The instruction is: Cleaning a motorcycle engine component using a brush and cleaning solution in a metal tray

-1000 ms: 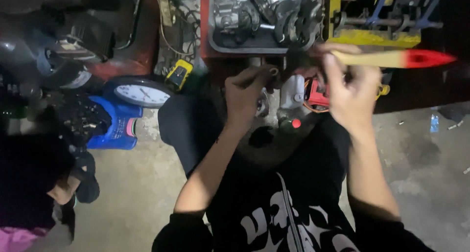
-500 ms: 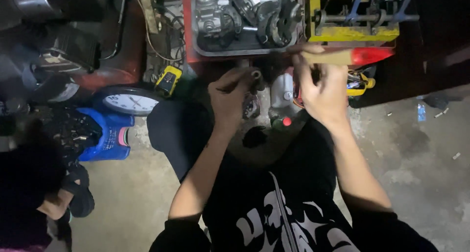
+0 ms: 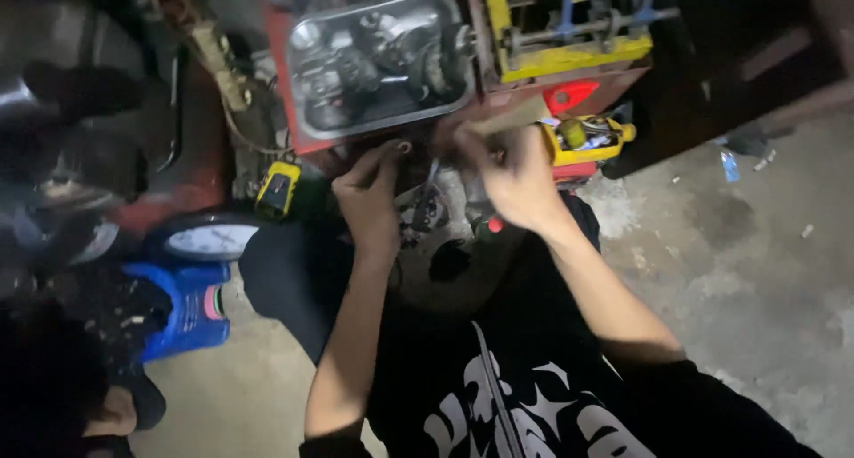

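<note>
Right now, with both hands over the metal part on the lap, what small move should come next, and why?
Probably steady the part before working on. The left hand grips the metal part from the left, while the right hand holds a wooden-handled, red-tipped tool angled up toward the red tray edge. The picture is blurred, so the tool's working end cannot be made out.
</note>
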